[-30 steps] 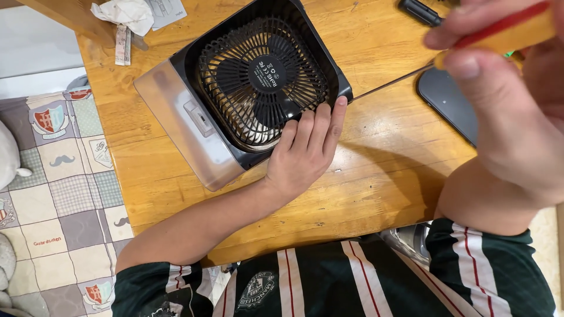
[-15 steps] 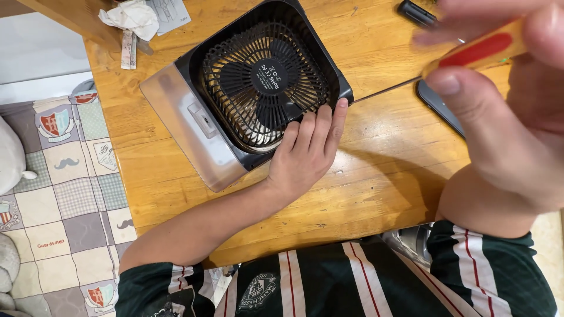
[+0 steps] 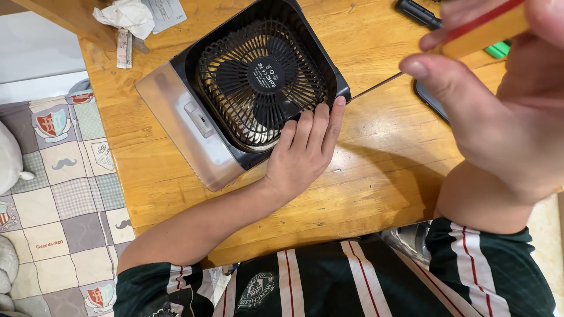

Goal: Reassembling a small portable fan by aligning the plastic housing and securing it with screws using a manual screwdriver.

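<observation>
Black fan (image 3: 258, 88) under left hand (image 3: 302, 149)

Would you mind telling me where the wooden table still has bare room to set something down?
Bare wood lies between the left hand and the right hand, down to the table near edge, and a strip left of the fan. The far corners are crowded: crumpled paper left, a black tool handle and dark flat object right.

Head cam, looking down (close), wooden table (image 3: 376, 176)
</observation>
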